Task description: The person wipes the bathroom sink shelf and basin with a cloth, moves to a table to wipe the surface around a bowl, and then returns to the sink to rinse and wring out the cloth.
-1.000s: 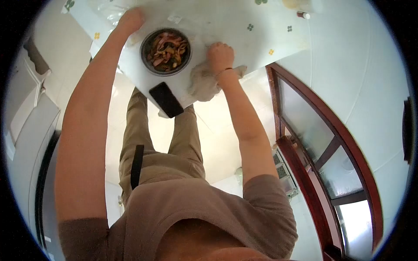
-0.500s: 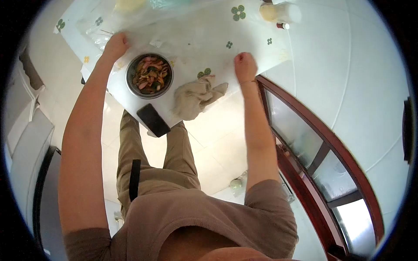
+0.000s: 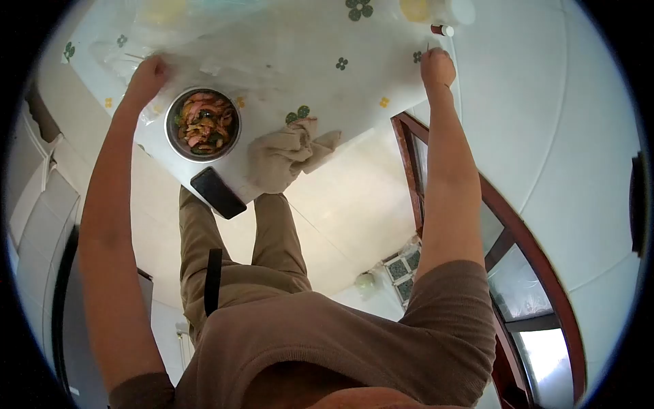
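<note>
My left hand is closed over clear plastic film at the table's left side. Thin sticks show beside its fingers; whether it holds them or film is unclear. Just below and right of it is a round metal bowl with cooked, sliced food. Far to the right, my right hand is closed near the table's edge, beside a printed green flower. A thin tip shows at its fingers, too small to name. Above it lies a small dark bottle with a white cap.
A crumpled beige cloth and a black phone lie at the near edge of the white flowered table. Behind are a jar with yellowish contents and more plastic. A dark red framed glass panel stands right.
My right hand has moved right and away from my body, to near the capped bottle. The view has shifted, so the bowl, cloth and phone appear farther left. My left hand remains closed.
</note>
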A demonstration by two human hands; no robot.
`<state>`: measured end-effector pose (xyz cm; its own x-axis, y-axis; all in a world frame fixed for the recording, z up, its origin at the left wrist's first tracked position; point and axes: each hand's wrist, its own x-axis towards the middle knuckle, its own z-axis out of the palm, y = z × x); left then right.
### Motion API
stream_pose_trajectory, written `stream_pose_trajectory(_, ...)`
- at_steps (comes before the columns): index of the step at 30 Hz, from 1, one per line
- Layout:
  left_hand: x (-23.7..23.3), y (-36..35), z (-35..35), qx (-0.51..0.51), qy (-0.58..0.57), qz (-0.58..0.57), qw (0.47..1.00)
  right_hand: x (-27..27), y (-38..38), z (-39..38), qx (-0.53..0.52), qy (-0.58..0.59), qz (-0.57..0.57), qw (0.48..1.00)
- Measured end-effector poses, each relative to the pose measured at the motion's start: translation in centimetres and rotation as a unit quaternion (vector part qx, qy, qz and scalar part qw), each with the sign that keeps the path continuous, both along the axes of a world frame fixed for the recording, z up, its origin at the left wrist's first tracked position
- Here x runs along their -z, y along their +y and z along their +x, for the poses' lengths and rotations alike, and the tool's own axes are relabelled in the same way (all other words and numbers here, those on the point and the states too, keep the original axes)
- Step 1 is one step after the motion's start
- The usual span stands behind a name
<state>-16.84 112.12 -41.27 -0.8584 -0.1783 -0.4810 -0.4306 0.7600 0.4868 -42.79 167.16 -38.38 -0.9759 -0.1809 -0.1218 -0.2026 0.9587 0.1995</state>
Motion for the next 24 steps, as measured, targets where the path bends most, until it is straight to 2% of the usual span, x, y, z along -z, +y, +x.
stream_pose_trajectory(7, 0.7, -0.5, 0.3, 0.004, 0.016, 0.009, 1.000, 1.0, -0.1, -1.9, -0.076, 0.020, 0.030, 0.996)
stream_pose_trajectory(9, 0.7, -0.7, 0.5, 0.009, 0.033, -0.002, 0.999, 1.7, 0.4, -2.9, -0.097, 0.021, 0.097, 0.990)
stream_pose_trajectory(13, 0.5, -0.6, 0.4, 0.004, 0.021, 0.000, 1.000, 3.2, 0.9, -4.0, -0.133, 0.036, 0.125, 0.982)
stream_pose_trajectory(15, 0.4, -0.7, 0.4, 0.022, 0.024, -0.006, 0.999, 2.7, -0.1, -3.6, -0.090, 0.042, 0.129, 0.987)
stream_pose_trajectory(19, 0.5, -0.6, 0.5, 0.011, 0.044, -0.014, 0.999, 2.4, 0.1, -3.2, -0.109, 0.041, 0.109, 0.987)
stream_pose_trajectory(21, 0.4, -0.5, 0.5, 0.008, 0.033, -0.018, 0.999, 1.7, 0.1, -3.0, -0.108, 0.005, 0.096, 0.990)
stream_pose_trajectory(24, 0.5, -0.3, 0.5, 0.010, 0.062, -0.013, 0.998, 0.5, -0.1, -2.0, -0.089, 0.078, 0.084, 0.989)
